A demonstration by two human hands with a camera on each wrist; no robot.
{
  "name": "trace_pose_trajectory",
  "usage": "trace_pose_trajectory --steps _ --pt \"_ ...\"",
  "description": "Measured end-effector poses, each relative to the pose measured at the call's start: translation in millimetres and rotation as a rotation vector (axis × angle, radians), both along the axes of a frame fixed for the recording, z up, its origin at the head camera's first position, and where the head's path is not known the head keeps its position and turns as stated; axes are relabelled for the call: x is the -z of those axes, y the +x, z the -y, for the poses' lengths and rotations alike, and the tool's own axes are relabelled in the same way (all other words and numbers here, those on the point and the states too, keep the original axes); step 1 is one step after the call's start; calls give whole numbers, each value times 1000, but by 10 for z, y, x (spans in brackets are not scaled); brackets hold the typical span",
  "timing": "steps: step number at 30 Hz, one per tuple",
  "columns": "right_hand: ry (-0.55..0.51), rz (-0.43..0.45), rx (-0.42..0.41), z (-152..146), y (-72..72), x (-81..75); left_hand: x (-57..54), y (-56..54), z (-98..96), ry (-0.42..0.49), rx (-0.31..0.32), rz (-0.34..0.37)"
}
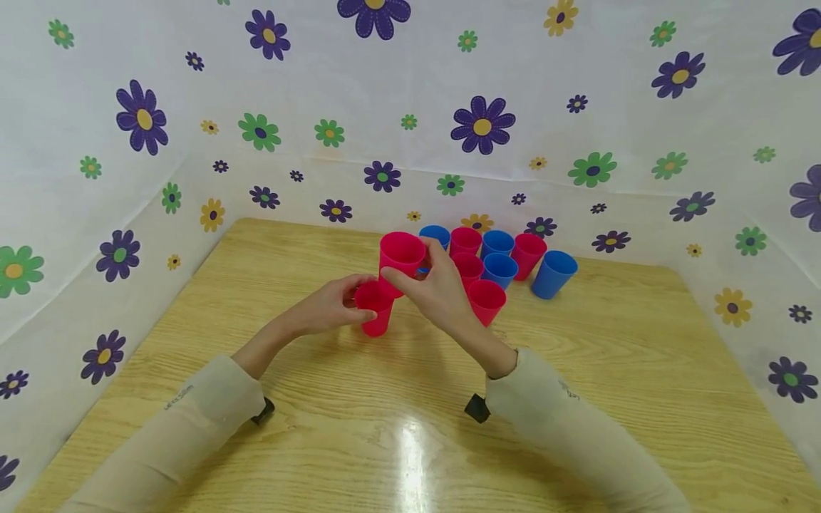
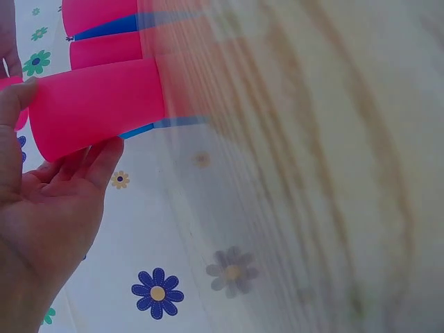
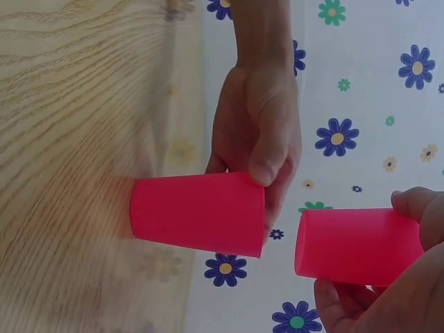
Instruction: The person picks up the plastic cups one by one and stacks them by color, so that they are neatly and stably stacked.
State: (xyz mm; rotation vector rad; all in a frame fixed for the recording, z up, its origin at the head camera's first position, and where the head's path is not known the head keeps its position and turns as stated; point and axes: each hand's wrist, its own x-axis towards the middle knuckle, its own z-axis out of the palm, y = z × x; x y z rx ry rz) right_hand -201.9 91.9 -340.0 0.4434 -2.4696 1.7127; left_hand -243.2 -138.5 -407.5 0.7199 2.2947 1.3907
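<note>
My left hand [image 1: 328,308] holds a red plastic cup [image 1: 377,324] near its rim, thumb on the near side and fingers behind. This cup [image 3: 198,215] stands upright with its base on the table. A second red cup [image 1: 399,255] is in my right hand [image 1: 442,291], raised off the table and upright. Its base is just above and slightly right of the first cup's rim. The right wrist view shows a gap between the two cups, with the right hand's thumb and fingers [image 3: 333,305] around the upper part of the raised one.
Behind my right hand stand several red cups [image 1: 487,301] and blue cups [image 1: 499,268] in close rows, partly hidden by that hand. One blue cup [image 1: 554,274] sits at their right end. Flower-patterned cloth [image 1: 410,153] walls the back and sides of the wooden table [image 1: 609,370].
</note>
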Motion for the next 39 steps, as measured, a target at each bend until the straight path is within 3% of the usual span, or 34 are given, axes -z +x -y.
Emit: trace_pose_trajectory --steps 11,22,30,39 --pt "-11 -5 -109 123 -110 125 -4 -8 19 27 13 15" --pt "12 37 -152 146 -124 214 1 -5 28 42 26 4" --pt "109 94 -165 140 -108 350 22 4 14 18 18 -25" --pt "144 76 -162 117 -103 357 17 2 19 30 6 -19"
